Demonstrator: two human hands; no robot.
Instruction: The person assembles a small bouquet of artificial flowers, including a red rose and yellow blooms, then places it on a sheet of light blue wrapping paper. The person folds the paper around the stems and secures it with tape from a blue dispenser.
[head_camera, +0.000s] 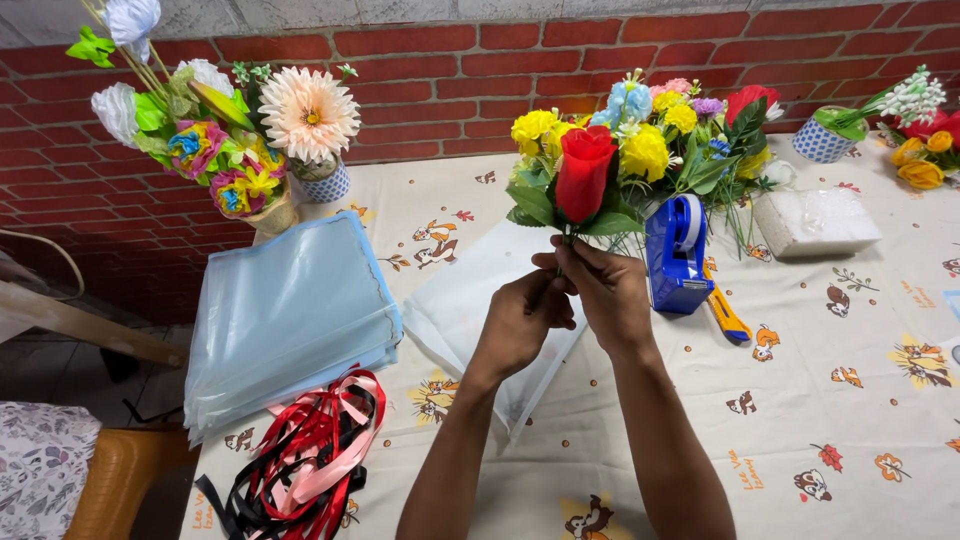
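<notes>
Rose (585, 172), red and artificial by its look, stands upright above the table (860, 420), held by its thin stem just under the green leaves. Left hand (520, 322) is closed round the lower stem; right hand (608, 290) is closed round it just above, fingers touching the left. It is probably light, with a stiff wire-like stem that bends if forced and soft cloth petals that crush easily, so the stem is the place to grip, not the bloom. Counted: one red rose in hand; one blue tape dispenser (677, 255) beside it; one yellow-handled cutter (726, 315) touching the dispenser's foot; one stack of pale blue wrapping sheets (285, 320); one tangle of red, pink and black ribbons (305, 455); one white foam block (815, 220); a mixed bunch of flowers (660, 125) behind, too crowded to count.
</notes>
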